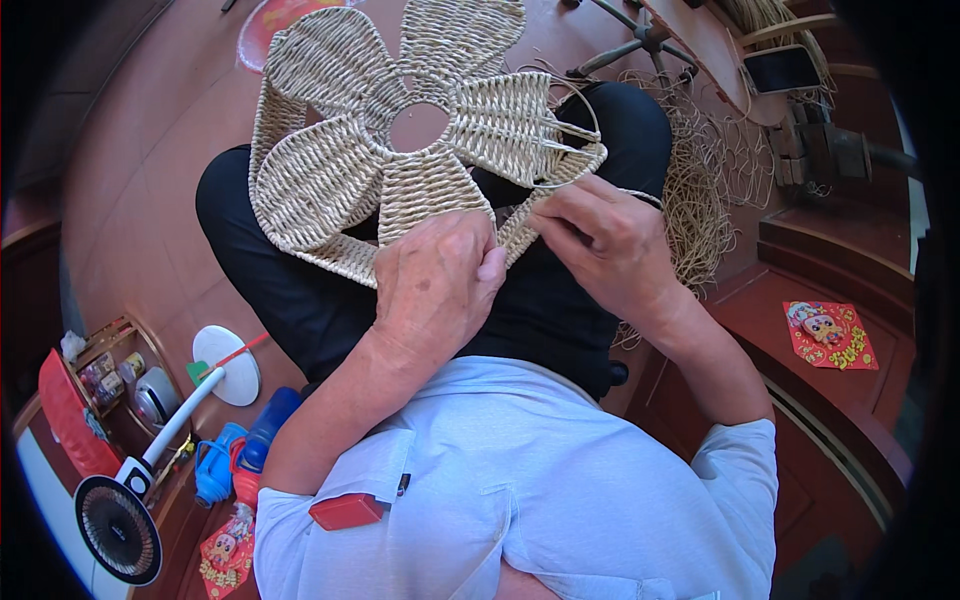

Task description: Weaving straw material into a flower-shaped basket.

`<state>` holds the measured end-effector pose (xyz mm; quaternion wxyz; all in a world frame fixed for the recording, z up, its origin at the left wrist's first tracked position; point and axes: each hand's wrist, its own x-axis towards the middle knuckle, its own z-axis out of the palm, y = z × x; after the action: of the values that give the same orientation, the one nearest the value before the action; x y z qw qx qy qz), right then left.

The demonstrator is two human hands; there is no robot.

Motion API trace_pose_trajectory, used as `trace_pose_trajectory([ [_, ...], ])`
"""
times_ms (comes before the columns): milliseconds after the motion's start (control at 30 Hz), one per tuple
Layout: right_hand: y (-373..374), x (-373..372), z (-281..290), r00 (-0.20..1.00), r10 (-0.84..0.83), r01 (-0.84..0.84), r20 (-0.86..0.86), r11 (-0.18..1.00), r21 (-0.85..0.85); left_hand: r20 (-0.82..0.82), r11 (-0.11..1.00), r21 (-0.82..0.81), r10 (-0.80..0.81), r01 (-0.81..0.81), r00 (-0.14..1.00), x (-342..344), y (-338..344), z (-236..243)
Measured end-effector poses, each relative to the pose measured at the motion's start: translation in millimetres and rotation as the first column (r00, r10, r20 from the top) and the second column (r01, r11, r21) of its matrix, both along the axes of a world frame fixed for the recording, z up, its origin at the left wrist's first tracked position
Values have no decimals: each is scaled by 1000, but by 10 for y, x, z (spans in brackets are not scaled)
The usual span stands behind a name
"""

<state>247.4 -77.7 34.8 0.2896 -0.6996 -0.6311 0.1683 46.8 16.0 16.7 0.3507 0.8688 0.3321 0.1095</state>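
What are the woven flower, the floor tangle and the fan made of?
The woven flower: probably dried grass or straw; it looks matte, tan and twisted, though paper cord is possible.
The tangle: dull, thin, pale, curling strands, perhaps similar fibre.
The fan: probably plastic, as it looks smooth, white and black; painted metal is possible.

Rough, ribbed plant fibre forms the flower-shaped weaving (458, 122); loose strands (703, 215) at upper right look similarly fibrous. The shirt (570, 490) and trousers (540, 320) are matt cloth, the lower-left fan (118, 530) apparently smooth plastic.
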Motion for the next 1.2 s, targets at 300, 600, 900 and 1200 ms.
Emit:
trace_pose_trajectory([
  [300,-37,-278,0,997,-41,39,-60,998,-43,34,990,122,66,-69,997,69,-90,-85],
  [600,-7,-320,-104,956,-37,-40,-292,967,-251,62,989,136,55,-63,997,45,-78,-87],
  [900,22,-313,-69,843,-98,-85,-529,946,-312,183,999,9,-43,42,982,-219,106,-16],
  [1200,-4,-443,-84,849,-152,-10,-505,953,-303,-210,916,209,-300,342,931,-215,223,145],
])
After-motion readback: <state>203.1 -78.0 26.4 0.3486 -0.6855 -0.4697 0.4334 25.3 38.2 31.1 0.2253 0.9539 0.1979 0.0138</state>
